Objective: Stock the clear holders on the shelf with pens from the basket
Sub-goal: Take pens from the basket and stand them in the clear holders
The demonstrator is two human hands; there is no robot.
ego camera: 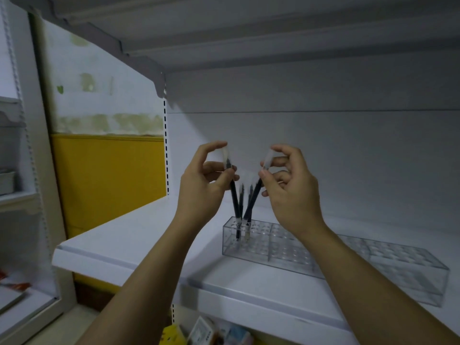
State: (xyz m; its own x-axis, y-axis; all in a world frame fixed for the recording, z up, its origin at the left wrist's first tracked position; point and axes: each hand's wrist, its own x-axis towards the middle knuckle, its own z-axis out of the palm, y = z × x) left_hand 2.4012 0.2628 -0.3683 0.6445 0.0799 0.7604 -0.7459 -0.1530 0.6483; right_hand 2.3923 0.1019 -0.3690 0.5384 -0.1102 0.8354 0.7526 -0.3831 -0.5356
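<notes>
Both hands are apart, the left hand (204, 180) and right hand (291, 185) each pinching 1 dark pen, their lower ends in the clear holder (268, 247) on the shelf (139, 235).

The left arm reaches up from 7 o'clock, the right from 5 o'clock, palms facing. The left hand (202, 183) pinches a pen (234, 195) between thumb and fingers; the right hand (291, 188), at its 3 o'clock, pinches a second pen (252, 199)
</notes>
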